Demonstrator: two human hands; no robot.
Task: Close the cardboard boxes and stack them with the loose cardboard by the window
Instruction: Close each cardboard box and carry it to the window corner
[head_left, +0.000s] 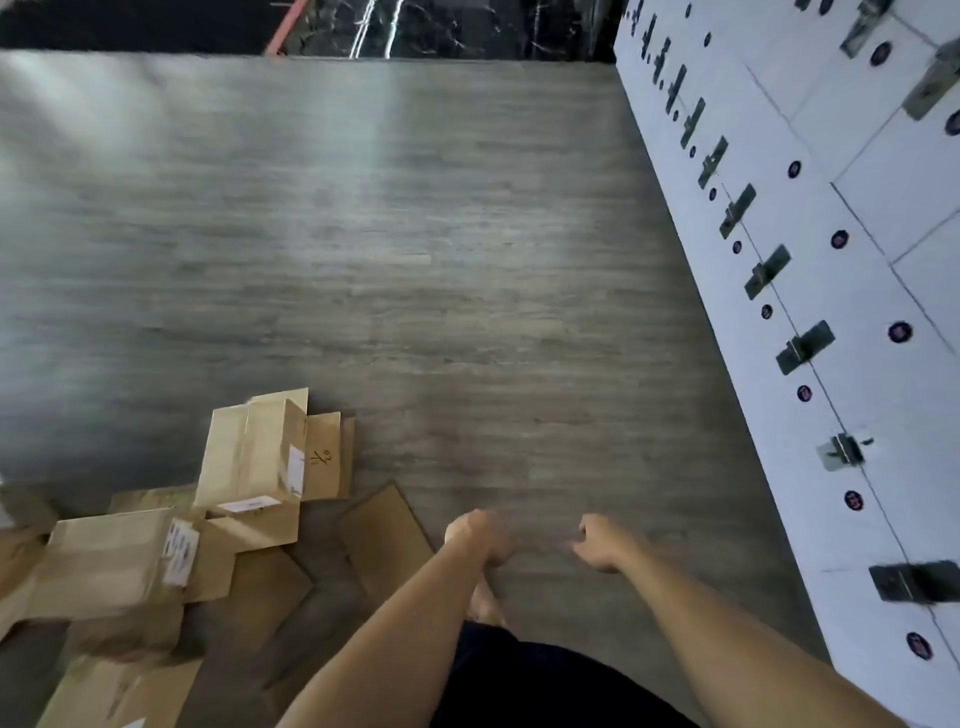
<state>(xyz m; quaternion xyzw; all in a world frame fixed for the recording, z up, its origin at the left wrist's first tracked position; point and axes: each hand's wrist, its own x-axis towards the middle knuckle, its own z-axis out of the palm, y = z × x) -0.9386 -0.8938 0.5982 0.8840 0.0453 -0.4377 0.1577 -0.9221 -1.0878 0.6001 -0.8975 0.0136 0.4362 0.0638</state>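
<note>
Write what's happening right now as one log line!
left hand: holds nothing | right hand: holds nothing | cardboard boxes: on floor, left of person | lockers: right

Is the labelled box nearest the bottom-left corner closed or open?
Closed: the box shows its flaps lying flat on top, and neither the left hand nor the right hand touches it.

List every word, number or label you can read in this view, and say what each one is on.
Handwritten dark marks, roughly "11 20", uncertain: on the flat brown cardboard flap behind the upright box.
White shipping label on the upright brown cardboard box: blurred, unreadable.
White label on the low brown cardboard box: blurred.
Round dark stickers on the white locker doors: too small.
</note>
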